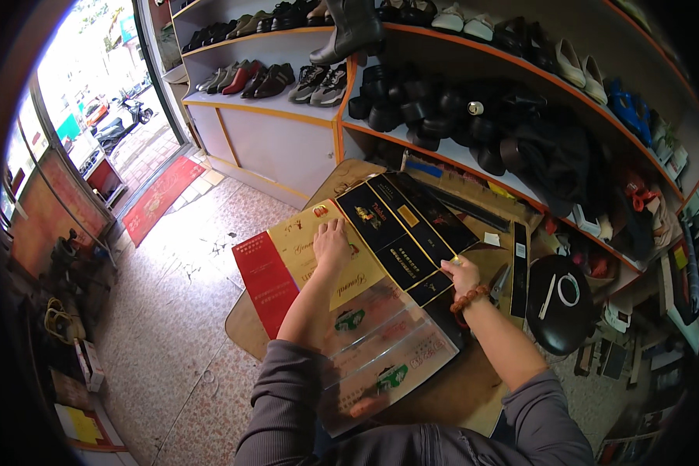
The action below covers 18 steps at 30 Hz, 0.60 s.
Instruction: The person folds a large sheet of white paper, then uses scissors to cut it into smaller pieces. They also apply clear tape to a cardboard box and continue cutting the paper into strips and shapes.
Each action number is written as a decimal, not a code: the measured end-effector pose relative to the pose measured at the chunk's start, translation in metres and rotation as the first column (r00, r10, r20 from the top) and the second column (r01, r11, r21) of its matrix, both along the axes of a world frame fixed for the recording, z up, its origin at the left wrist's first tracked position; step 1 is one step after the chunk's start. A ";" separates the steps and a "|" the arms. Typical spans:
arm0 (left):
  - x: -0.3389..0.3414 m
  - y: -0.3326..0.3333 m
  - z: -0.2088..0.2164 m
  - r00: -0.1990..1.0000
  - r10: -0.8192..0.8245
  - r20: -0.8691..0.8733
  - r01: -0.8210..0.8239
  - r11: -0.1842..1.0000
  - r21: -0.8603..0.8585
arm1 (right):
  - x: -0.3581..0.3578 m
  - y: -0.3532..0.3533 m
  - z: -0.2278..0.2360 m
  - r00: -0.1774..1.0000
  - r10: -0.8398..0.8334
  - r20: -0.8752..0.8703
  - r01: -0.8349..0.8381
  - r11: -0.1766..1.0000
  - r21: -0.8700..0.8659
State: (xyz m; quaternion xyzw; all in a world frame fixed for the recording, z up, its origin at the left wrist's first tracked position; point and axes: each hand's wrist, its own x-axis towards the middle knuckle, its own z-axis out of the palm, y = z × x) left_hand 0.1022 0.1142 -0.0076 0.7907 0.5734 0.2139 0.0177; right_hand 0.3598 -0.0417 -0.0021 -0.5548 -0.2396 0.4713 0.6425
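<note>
A flattened printed cardboard box, with a red and yellow panel (289,239) and black gold-lined panels (400,225), lies across a brown work board in front of me. My left hand (332,242) lies on the yellow panel with its fingers stretched out. At the right edge of the black panels my right hand (463,276) is closed, a beaded bracelet on its wrist; what its fingers hold is too small to make out. A clear plastic sheet (384,342) with green and red print covers the near side. Scissors (499,281) lie just right of my right hand.
A narrow black strip (519,268) lies beyond the scissors. Right of it stands a round black stool (555,322) carrying a white ring and a white stick. Shoe shelves (443,144) line the back. At the left, a red mat (161,198) lies by the open doorway.
</note>
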 end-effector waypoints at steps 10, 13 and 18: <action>0.001 0.024 -0.008 0.994 0.040 0.098 -0.042 0.999 0.017 | -0.014 0.021 0.003 1.000 -0.020 0.009 0.020 1.000 0.009; 0.001 0.029 -0.010 0.989 0.075 0.129 -0.078 0.997 0.022 | -0.015 0.029 0.003 0.999 -0.030 0.044 0.030 0.999 -0.014; 0.003 0.030 -0.009 0.987 0.109 0.114 -0.111 0.994 0.005 | -0.012 0.034 0.001 0.993 -0.001 0.115 0.005 0.999 -0.038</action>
